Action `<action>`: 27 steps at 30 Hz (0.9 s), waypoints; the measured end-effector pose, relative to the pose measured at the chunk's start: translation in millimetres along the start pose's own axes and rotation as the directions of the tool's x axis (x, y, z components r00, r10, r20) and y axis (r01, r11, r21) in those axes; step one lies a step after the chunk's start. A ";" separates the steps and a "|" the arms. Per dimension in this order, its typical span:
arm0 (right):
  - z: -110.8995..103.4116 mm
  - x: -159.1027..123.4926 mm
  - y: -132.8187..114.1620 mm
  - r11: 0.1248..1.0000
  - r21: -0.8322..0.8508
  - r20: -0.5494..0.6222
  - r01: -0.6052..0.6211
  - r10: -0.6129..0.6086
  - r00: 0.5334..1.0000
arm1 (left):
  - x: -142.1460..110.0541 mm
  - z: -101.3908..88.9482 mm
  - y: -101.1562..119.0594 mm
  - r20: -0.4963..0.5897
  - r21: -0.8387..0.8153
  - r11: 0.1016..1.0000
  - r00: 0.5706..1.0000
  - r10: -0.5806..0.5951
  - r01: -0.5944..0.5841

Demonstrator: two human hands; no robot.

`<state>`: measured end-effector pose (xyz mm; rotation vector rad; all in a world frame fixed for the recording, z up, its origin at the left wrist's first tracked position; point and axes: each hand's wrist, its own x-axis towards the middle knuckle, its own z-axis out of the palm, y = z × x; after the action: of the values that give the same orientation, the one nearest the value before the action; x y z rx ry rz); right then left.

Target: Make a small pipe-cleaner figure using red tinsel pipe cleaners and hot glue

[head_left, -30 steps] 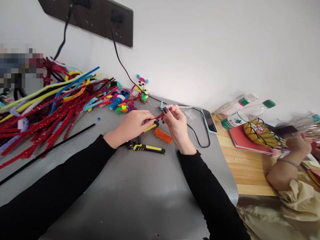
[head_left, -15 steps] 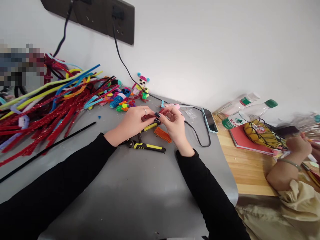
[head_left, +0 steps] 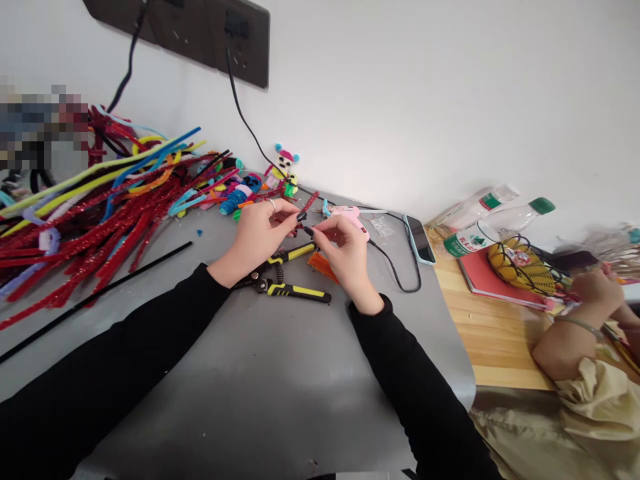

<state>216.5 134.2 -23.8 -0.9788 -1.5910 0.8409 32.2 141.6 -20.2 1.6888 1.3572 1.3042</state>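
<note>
Pinching a short, glittery red pipe cleaner (head_left: 311, 201) between closed fingers, the left hand (head_left: 263, 233) and right hand (head_left: 346, 252) nearly meet above the smooth grey surface (head_left: 280, 387). Below them lie black-and-yellow pliers (head_left: 299, 293) and a flat orange fuzzy piece (head_left: 321, 265), with a pink plastic glue gun (head_left: 353, 215) partly behind the right hand and a pale-blue-cased phone (head_left: 419, 240) farther right

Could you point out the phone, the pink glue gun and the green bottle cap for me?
Phone (head_left: 419, 241): head view, on its dark screen.
Pink glue gun (head_left: 353, 214): head view, on the pink body above the right hand (head_left: 347, 257).
Green bottle cap (head_left: 543, 206): head view, on its top.
</note>
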 end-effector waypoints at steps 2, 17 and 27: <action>-0.1 -1.4 -0.2 0.998 -0.046 0.038 0.047 -0.046 0.998 | -0.3 0.2 0.3 -0.051 0.009 1.000 0.999 -0.012 0.013; 2.2 -6.4 -4.8 0.997 -0.043 0.171 0.065 -0.057 0.984 | 3.8 -2.0 -3.4 -0.097 0.065 0.997 0.994 -0.044 0.050; -8.2 7.4 -4.6 0.971 0.211 -0.032 -0.114 0.124 0.992 | 6.2 -0.2 -5.0 0.288 -0.196 0.972 0.955 -0.069 0.130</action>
<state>222.8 139.3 -14.9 -0.9416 -1.3844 1.0397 30.2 149.0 -22.6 1.5672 1.0824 1.0649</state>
